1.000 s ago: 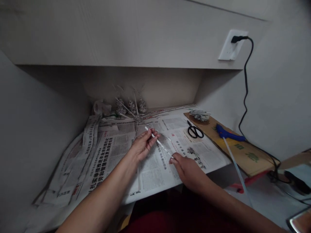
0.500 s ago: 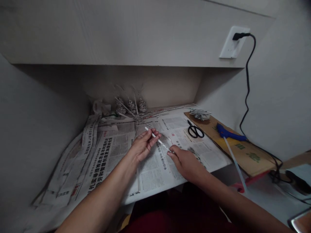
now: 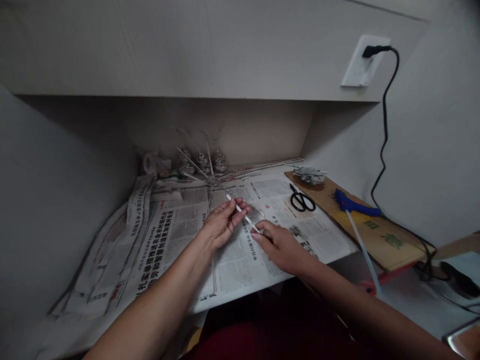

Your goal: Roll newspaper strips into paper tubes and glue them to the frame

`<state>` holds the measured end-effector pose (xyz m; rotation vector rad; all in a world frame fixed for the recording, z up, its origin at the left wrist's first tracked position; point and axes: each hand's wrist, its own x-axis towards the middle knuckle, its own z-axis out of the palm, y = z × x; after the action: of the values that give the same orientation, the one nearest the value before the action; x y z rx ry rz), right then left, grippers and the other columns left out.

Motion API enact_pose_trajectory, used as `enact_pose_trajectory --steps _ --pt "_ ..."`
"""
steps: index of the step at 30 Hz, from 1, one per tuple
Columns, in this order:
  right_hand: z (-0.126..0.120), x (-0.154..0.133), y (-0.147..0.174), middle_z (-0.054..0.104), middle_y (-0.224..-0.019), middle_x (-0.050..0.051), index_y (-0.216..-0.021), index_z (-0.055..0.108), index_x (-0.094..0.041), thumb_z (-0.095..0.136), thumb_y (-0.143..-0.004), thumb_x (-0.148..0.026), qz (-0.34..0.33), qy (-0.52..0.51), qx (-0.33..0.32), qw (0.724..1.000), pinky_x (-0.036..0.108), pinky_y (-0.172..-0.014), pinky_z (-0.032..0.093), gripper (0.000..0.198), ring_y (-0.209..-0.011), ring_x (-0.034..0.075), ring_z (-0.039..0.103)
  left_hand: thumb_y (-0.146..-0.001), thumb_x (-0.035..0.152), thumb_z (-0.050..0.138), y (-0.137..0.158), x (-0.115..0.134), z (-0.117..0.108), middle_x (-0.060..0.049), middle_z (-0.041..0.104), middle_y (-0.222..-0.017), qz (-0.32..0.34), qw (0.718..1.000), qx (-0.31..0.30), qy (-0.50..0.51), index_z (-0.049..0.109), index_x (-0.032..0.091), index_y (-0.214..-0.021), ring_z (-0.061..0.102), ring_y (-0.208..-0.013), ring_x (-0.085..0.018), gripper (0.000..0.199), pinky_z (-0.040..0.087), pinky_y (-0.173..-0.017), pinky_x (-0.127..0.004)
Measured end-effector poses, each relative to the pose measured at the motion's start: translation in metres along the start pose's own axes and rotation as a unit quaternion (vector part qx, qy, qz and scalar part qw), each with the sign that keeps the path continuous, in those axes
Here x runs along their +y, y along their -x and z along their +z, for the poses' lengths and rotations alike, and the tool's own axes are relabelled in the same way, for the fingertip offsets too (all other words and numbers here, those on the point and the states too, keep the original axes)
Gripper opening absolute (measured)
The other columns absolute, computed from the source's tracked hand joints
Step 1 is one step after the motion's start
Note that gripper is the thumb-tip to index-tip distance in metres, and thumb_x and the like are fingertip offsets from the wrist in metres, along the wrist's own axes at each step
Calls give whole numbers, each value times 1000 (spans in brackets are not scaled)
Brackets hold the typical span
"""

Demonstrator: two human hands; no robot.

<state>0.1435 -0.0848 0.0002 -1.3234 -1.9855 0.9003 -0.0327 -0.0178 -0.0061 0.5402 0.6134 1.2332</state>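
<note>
A thin white rolled-paper stick (image 3: 248, 220) runs slantwise between my hands, above the newspaper (image 3: 234, 280). My left hand (image 3: 223, 225) pinches it near its upper end with thumb and fingertips. Its lower end sits between the thumb and fingers of my right hand (image 3: 283, 247), which partly hide it. Just beyond my hands lies a star-like piece of crossed paper sticks (image 3: 213, 181), its arms reaching outward. Behind that piece stand three small woven cones (image 3: 203, 162) with stems on top.
Black-handled scissors (image 3: 302, 201) lie to the right on the newspaper. A blue glue gun (image 3: 356, 204) with a glue stick rests on cardboard (image 3: 378, 240), its cord (image 3: 383, 125) reaching the wall socket (image 3: 363, 62). Crumpled grey material (image 3: 310, 175) sits behind. Newspaper strips (image 3: 116, 250) are piled left.
My right hand has shifted slightly left and up along the paper stick, covering more of its lower end. My left hand keeps its pinch. The view has tilted slightly.
</note>
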Motion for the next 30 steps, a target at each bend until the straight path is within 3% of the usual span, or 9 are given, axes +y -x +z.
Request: enact_pose_trajectory --steps 3,6,11,13,16,19,25,27,30 --pt "3 -1 -5 55 -70 3 -84 53 -19 43 -94 -37 -58 89 47 993 30 -66 38 23 -68 16 53 -90 14 54 0 0 0 -10 69 -78 4 1000 8 1 67 6 -83 72 -75 -16 16 59 -70 -20" --pt "7 5 -6 47 -60 -1 -84 52 -20 34 -97 -42 17 -89 -35 995 27 -53 37 31 -51 12 46 -89 14 54 0 0 0 -9 68 -76 -5 1000 10 -3 66 6 -82 71 -73 -16 16 59 -67 -18" --pt "7 14 -6 27 -51 -9 -85 43 -22 35 -94 -52 135 -420 -192 877 21 -35 26 32 -36 8 30 -86 15 60 -1 -2 -1 -8 68 -76 -14 1000 15 -4 66 7 -83 71 -72 -14 11 59 -64 -16" --pt "5 11 -9 34 -51 -8 -88 46 -21 38 -94 -52 126 -386 -187 894 21 -36 30 33 -37 9 37 -85 15 61 -1 -2 -1 -8 68 -76 -19 1000 16 -10 66 7 -83 71 -72 -14 10 58 -61 -15" --pt "6 5 -16 47 -55 -5 -89 52 -20 46 -92 -48 66 -231 -99 966 21 -42 36 29 -44 9 47 -86 14 60 0 -2 -2 -8 68 -76 -23 999 22 -21 66 7 -83 71 -70 -14 9 58 -57 -15" --pt "10 3 -24 47 -55 -5 -83 53 -19 48 -92 -46 31 -190 -49 980 20 -44 35 29 -45 8 44 -85 14 62 0 -2 -1 -7 68 -76 -16 999 25 -23 66 8 -82 70 -69 -14 9 57 -58 -15" --pt "13 7 -28 27 -50 -10 -85 44 -22 41 -93 -50 120 -482 -207 843 21 -36 26 29 -37 8 30 -85 15 61 1 -1 0 -6 68 -75 -14 1000 13 -21 66 7 -82 70 -70 -12 9 56 -59 -14" --pt "13 6 -29 33 -50 -9 -87 47 -21 40 -93 -52 115 -438 -191 871 22 -37 28 32 -38 9 34 -86 16 61 2 0 0 -6 68 -75 -17 999 17 -27 66 8 -84 70 -69 -13 10 56 -56 -14" --pt "14 3 -32 46 -57 -5 -84 51 -20 50 -89 -52 55 -269 -78 958 23 -44 34 32 -46 9 44 -84 19 64 3 -1 0 -6 68 -75 -17 998 28 -50 66 9 -86 69 -65 -13 11 55 -51 -15"
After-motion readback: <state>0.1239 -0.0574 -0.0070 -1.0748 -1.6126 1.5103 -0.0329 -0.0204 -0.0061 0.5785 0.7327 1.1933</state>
